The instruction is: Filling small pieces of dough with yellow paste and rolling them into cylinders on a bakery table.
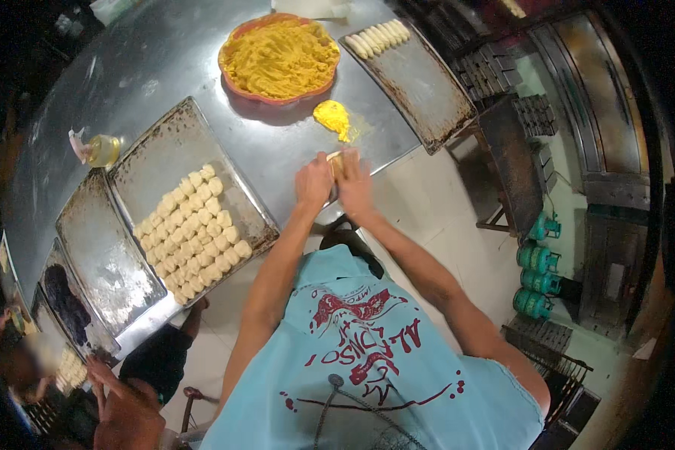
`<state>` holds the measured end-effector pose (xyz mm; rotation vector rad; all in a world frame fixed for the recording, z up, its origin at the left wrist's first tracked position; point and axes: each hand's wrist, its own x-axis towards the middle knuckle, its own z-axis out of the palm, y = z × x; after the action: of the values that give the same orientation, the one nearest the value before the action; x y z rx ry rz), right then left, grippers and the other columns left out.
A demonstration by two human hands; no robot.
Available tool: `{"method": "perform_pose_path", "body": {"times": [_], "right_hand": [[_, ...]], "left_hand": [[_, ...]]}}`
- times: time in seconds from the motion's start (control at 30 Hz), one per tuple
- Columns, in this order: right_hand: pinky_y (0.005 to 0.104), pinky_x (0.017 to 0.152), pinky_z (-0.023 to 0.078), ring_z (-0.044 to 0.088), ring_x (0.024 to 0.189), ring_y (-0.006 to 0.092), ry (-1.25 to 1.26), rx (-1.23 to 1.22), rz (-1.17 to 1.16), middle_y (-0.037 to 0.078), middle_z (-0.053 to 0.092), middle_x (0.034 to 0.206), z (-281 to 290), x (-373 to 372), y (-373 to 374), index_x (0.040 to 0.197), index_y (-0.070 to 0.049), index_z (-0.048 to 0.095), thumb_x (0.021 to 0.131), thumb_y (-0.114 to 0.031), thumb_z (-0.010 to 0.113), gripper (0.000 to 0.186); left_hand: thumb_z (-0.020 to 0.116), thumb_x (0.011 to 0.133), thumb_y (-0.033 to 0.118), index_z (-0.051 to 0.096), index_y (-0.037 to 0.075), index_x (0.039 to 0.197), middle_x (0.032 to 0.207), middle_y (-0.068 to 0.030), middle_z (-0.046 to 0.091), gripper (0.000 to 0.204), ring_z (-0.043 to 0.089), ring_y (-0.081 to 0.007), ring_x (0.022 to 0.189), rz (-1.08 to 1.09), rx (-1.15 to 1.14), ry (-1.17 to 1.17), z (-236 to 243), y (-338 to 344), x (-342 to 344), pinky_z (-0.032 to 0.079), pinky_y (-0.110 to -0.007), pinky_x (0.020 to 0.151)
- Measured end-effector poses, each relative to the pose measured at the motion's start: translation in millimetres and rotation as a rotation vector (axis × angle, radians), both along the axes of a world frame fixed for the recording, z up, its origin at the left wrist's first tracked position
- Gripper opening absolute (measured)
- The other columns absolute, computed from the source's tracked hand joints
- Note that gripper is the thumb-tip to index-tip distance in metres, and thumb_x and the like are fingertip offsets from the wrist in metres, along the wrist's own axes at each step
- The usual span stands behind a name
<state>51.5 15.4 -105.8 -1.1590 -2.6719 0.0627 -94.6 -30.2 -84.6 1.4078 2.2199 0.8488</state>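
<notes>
Close to the metal table's near edge, my left hand point(315, 181) and my right hand point(354, 182) are together, fingers closed around a small pale piece of dough point(337, 165). My fingers hide part of it, and the right ones are slightly blurred. Just beyond my hands lies a bright yellow lump of soft filling point(331, 118), with a smear beside it. Farther back stands a red, wavy-rimmed bowl point(236, 88) heaped with yellow-orange filling point(281, 56).
On my left, a baking tray point(169, 139) holds rows of dough balls point(191, 232). Past it are another tray point(101, 240) and a squeeze bottle point(101, 150). Dough rolls point(379, 37) lie on the right tray point(427, 97). A co-worker point(127, 405) works lower left. Green gas cylinders point(538, 259) stand right.
</notes>
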Motion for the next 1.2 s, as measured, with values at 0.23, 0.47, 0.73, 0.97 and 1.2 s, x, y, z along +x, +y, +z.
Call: {"method": "perform_pose_path", "body": {"times": [0.23, 0.47, 0.73, 0.97, 1.2], "right_hand": [[0.0623, 0.111, 0.028, 0.033, 0.143, 0.0459, -0.092, 0.063, -0.013, 0.025, 0.034, 0.156, 21, -6, 6, 0.139, -0.017, 0.057, 0.091, -0.011, 0.052, 0.049], [0.0624, 0.114, 0.024, 0.025, 0.147, 0.0451, 0.155, -0.212, -0.086, 0.024, 0.032, 0.157, 10, -6, 13, 0.143, -0.02, 0.055, 0.083, -0.001, 0.058, 0.063], [0.0705, 0.113, 0.018, 0.011, 0.151, 0.0496, -0.13, -0.119, 0.095, 0.024, 0.016, 0.164, 44, 44, 54, 0.146, -0.019, 0.053, 0.071, 0.008, 0.057, 0.079], [0.0662, 0.115, 0.02, 0.01, 0.149, 0.0532, 0.158, -0.017, 0.245, 0.026, 0.014, 0.164, 81, -49, 180, 0.138, -0.018, 0.061, 0.071, 0.004, 0.061, 0.07], [0.0692, 0.114, 0.02, 0.011, 0.149, 0.0512, 0.022, 0.015, 0.389, 0.021, 0.013, 0.165, 96, -210, 295, 0.135, -0.022, 0.064, 0.079, -0.006, 0.061, 0.058]], "left_hand": [[0.058, 0.092, 0.017, 0.058, 0.003, 0.096, 0.082, -0.0209, 0.071, 0.014, 0.07, -0.0412, 0.073, 0.073, 0.026, 0.044, -5, -5, -3, 0.056, -0.051, 0.066], [0.058, 0.09, 0.015, 0.058, 0.003, 0.092, 0.078, -0.0222, 0.07, 0.012, 0.07, -0.0423, 0.072, 0.07, -0.027, -0.009, 4, -9, -3, 0.056, -0.053, 0.066], [0.059, 0.092, 0.02, 0.058, 0.004, 0.092, 0.08, -0.0224, 0.068, 0.016, 0.067, -0.0439, 0.073, 0.183, 0.023, -0.057, -6, -21, 0, 0.053, -0.055, 0.065], [0.065, 0.09, 0.015, 0.059, 0.0, 0.1, 0.087, -0.0196, 0.068, 0.019, 0.069, -0.0343, 0.081, 0.301, 0.134, 0.207, 1, -10, 19, 0.054, -0.046, 0.068], [0.071, 0.087, 0.02, 0.067, -0.001, 0.105, 0.09, -0.016, 0.071, 0.028, 0.068, -0.0208, 0.079, 0.252, 0.072, -0.726, 82, 26, 12, 0.054, -0.034, 0.074]]}}
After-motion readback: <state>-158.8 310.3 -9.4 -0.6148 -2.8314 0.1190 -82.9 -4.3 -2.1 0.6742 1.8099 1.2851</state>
